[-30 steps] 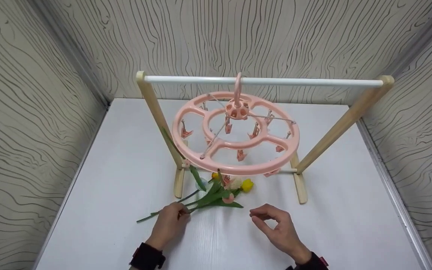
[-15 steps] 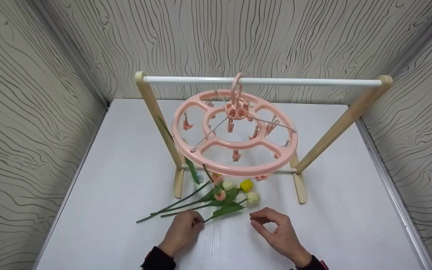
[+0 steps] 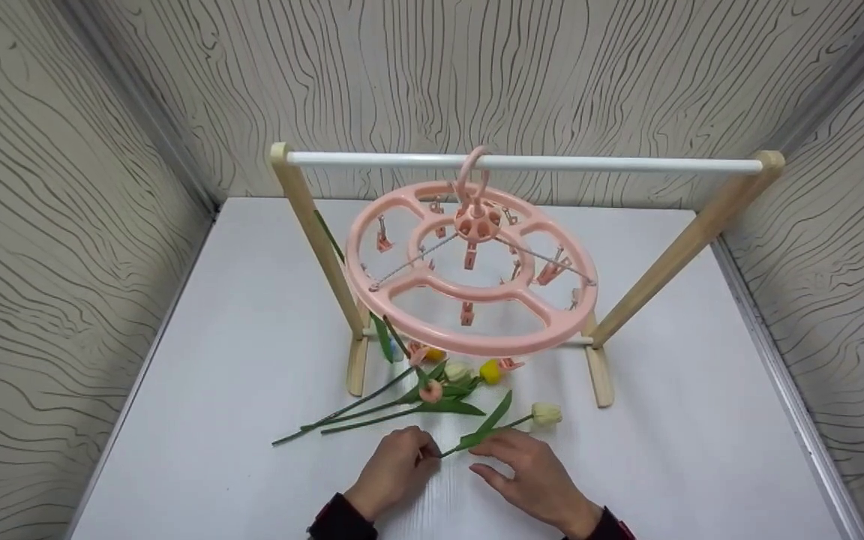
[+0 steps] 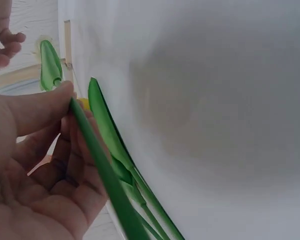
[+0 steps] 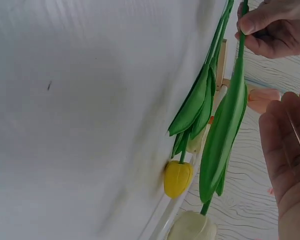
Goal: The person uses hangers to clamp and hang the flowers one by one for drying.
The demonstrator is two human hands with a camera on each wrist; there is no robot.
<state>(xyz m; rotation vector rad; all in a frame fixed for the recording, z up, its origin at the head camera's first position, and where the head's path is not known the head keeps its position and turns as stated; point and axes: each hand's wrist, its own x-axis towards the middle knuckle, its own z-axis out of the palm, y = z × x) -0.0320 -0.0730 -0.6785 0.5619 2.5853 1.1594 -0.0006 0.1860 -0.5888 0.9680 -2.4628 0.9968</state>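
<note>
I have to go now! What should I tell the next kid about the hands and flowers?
Left hand pinches the stem of the cream tulip, pulled apart from the rest.
Right hand is open beside that stem, holding nothing.
The other tulips lie on the table by the rack's foot.
The pink clip hanger hangs from the white bar.
One tulip picked up; nothing visibly clipped yet.

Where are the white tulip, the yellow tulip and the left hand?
white tulip (image 3: 546,414), head view, on its bloom
yellow tulip (image 5: 177,179), right wrist view, on its bloom
left hand (image 3: 394,471), head view, on its back
</note>
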